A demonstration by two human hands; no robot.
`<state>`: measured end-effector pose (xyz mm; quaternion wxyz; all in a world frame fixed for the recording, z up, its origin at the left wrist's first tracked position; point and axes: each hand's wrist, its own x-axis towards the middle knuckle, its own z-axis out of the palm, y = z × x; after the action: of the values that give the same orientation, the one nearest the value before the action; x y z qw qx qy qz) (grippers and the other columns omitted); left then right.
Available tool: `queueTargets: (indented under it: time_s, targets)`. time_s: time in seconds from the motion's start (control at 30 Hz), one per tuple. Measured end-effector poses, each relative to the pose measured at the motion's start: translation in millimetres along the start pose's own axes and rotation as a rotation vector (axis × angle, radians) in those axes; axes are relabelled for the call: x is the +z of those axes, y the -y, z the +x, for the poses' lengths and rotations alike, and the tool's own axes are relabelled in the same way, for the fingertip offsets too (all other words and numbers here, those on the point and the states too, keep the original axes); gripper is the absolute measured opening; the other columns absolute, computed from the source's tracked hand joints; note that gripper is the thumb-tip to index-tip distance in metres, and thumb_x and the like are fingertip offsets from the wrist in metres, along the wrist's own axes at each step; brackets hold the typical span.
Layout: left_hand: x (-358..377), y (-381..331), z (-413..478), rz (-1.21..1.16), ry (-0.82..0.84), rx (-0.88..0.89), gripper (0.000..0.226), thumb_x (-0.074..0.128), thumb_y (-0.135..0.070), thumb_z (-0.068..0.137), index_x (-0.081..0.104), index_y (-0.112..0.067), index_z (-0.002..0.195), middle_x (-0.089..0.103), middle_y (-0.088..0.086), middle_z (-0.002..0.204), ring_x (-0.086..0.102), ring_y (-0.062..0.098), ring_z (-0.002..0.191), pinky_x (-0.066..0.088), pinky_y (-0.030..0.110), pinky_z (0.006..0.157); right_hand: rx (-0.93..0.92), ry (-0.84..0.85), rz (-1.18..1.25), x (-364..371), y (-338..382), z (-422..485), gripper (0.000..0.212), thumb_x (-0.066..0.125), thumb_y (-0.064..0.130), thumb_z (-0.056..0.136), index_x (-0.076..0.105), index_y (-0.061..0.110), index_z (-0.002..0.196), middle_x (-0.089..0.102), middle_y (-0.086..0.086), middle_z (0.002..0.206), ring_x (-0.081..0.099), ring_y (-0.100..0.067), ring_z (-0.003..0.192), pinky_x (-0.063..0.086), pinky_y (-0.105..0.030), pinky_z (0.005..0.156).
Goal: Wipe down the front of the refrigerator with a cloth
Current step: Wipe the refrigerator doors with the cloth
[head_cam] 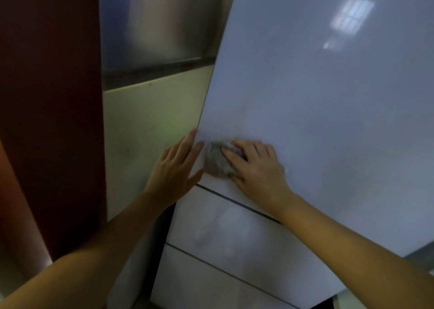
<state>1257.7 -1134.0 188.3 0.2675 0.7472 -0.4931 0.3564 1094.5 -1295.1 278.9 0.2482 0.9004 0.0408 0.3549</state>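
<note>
The refrigerator's glossy pale front fills the right and centre of the head view, with drawer fronts below a dark seam. My right hand presses a crumpled greyish cloth flat against the lower left corner of the upper door. My left hand lies with its fingers spread on the door's left edge, just beside the cloth, holding nothing.
A cream cabinet side stands left of the refrigerator, with a metallic panel above it. A dark red surface runs down the far left. A window's reflection shows on the door.
</note>
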Motion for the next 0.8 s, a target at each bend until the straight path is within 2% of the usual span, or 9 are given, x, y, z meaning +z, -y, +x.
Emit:
queueTargets:
  time_s: [0.13, 0.37, 0.5, 0.63, 0.73, 0.8]
  targets:
    - [0.3, -3.7, -1.4, -0.061, -0.037, -0.021, 0.068, 0.054, -0.044, 0.094, 0.041, -0.005, 0.148, 0.035, 0.021, 0.158, 0.050, 0.035, 0.134, 0.050, 0.041, 0.100, -0.004, 0.027, 0.017, -7.7, -1.3, -5.4, 0.047, 0.075, 0.029, 0.081, 0.069, 0.016, 0.125, 0.065, -0.013, 0.120, 0.056, -0.032, 0.101, 0.039, -0.038, 0.079]
    - [3.5, -12.3, 13.3, -0.144, -0.081, -0.083, 0.073, 0.061, -0.045, 0.095, 0.037, -0.005, 0.151, 0.027, 0.020, 0.162, 0.045, 0.035, 0.139, 0.046, 0.041, 0.105, 0.135, -0.076, 0.012, -36.6, -19.7, 44.8, 0.051, 0.071, 0.034, 0.084, 0.065, 0.014, 0.130, 0.061, -0.015, 0.123, 0.054, -0.033, 0.105, 0.038, -0.039, 0.079]
    - [3.7, -15.2, 13.2, -0.169, -0.061, -0.098, 0.075, 0.061, -0.045, 0.094, 0.035, -0.006, 0.152, 0.027, 0.021, 0.162, 0.045, 0.035, 0.138, 0.046, 0.043, 0.106, 0.110, -0.042, 0.014, -28.7, -12.2, 31.5, 0.049, 0.073, 0.033, 0.085, 0.066, 0.015, 0.130, 0.062, -0.015, 0.124, 0.056, -0.033, 0.105, 0.040, -0.039, 0.079]
    - [-9.5, -10.2, 21.6, -0.213, -0.130, -0.110, 0.059, 0.057, -0.033, 0.097, 0.044, -0.004, 0.146, 0.036, 0.021, 0.158, 0.049, 0.035, 0.137, 0.049, 0.045, 0.104, 0.045, -0.001, -0.003, -30.1, -15.2, 17.0, 0.050, 0.074, 0.029, 0.081, 0.067, 0.013, 0.128, 0.063, -0.016, 0.124, 0.057, -0.034, 0.103, 0.039, -0.039, 0.078]
    - [-31.0, -13.6, 44.6, -0.237, -0.224, -0.162, 0.053, 0.053, -0.030, 0.098, 0.046, -0.006, 0.146, 0.038, 0.021, 0.156, 0.047, 0.033, 0.136, 0.042, 0.039, 0.107, 0.009, 0.047, -0.018, -32.3, -19.7, 9.2, 0.050, 0.074, 0.030, 0.082, 0.066, 0.013, 0.129, 0.063, -0.015, 0.126, 0.058, -0.034, 0.104, 0.038, -0.038, 0.078]
    - [-46.3, -20.2, 65.7, -0.215, -0.267, -0.131, 0.055, 0.054, -0.032, 0.098, 0.045, -0.007, 0.146, 0.039, 0.021, 0.155, 0.047, 0.033, 0.136, 0.038, 0.036, 0.107, -0.003, 0.064, -0.014, -34.5, -21.6, 4.3, 0.050, 0.075, 0.030, 0.083, 0.066, 0.014, 0.130, 0.063, -0.015, 0.126, 0.058, -0.034, 0.104, 0.038, -0.039, 0.078]
